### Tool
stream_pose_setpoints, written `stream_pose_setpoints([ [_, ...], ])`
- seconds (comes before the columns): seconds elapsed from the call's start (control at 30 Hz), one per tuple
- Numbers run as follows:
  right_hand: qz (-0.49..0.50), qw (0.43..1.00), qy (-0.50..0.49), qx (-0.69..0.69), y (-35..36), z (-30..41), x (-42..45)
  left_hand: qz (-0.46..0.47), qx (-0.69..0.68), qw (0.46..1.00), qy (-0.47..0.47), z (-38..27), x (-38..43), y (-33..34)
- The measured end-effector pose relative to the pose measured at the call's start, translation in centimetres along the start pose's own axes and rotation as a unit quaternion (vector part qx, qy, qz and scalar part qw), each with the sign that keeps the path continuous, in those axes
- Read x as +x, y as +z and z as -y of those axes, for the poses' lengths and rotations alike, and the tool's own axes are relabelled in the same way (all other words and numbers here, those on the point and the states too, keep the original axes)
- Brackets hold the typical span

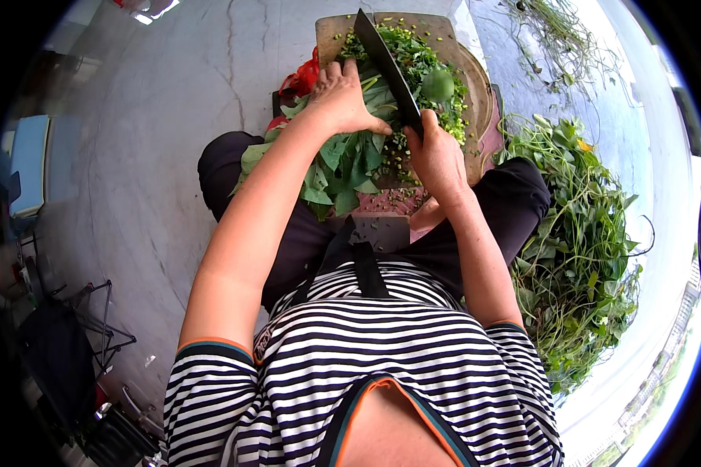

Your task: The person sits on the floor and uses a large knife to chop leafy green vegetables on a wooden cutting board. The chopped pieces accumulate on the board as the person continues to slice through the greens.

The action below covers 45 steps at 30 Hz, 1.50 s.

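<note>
A wooden cutting board [438, 26] lies before me, strewn with chopped greens [412, 58]. My right hand [438, 154] grips the handle of a dark-bladed cleaver [388, 67], its blade slanting up and left across the board. To its left, my left hand [342, 99] presses on a bunch of leafy greens [347, 163], fingers bent over the stems and thumb stretched towards the cleaver. The broad leaves hang over the board's near left edge. Part of the bunch is hidden under my left hand and forearm.
A large heap of leafy vines [578, 251] lies on the floor at my right, with thinner stems [561, 41] farther ahead. A red plastic bag [304, 76] is left of the board. A round wooden board [479, 93] shows beneath. At far left stands a folding frame [108, 333].
</note>
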State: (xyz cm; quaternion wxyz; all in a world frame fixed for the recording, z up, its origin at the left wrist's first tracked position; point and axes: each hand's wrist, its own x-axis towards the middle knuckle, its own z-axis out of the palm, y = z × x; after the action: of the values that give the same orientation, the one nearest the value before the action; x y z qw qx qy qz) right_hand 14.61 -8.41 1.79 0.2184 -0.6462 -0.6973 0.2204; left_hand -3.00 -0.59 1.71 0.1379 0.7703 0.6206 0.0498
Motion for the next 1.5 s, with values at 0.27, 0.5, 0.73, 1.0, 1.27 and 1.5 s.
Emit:
stream_pose_setpoints([
  [0.27, -0.223, 0.955, -0.131, 0.142, -6.3, 5.3, -1.1, -0.022, 0.085, 0.996, -0.036, -2.1, -0.7, 2.1],
  [0.5, -0.020, 0.999, -0.043, 0.002, -0.9, -0.6, 1.2, -0.031, 0.100, 0.994, 0.040, -1.4, -0.1, 2.3],
  [0.73, -0.205, 0.964, -0.112, 0.127, -1.8, 1.2, -0.5, 0.005, 0.130, 0.990, 0.048, -1.9, 0.1, 2.2],
  [1.0, -0.187, 0.967, -0.073, 0.158, -3.0, 2.6, -0.6, -0.039, 0.131, 0.987, 0.082, -1.2, 0.0, 3.0],
  [1.27, -0.052, 0.996, -0.030, 0.061, -3.3, 1.9, 0.3, -0.048, 0.118, 0.986, 0.106, -0.8, -0.3, 3.0],
  [1.5, 0.007, 0.999, 0.017, 0.043, -0.1, -0.8, 1.0, 0.042, 0.066, 0.997, 0.016, -1.9, 0.4, 1.3],
])
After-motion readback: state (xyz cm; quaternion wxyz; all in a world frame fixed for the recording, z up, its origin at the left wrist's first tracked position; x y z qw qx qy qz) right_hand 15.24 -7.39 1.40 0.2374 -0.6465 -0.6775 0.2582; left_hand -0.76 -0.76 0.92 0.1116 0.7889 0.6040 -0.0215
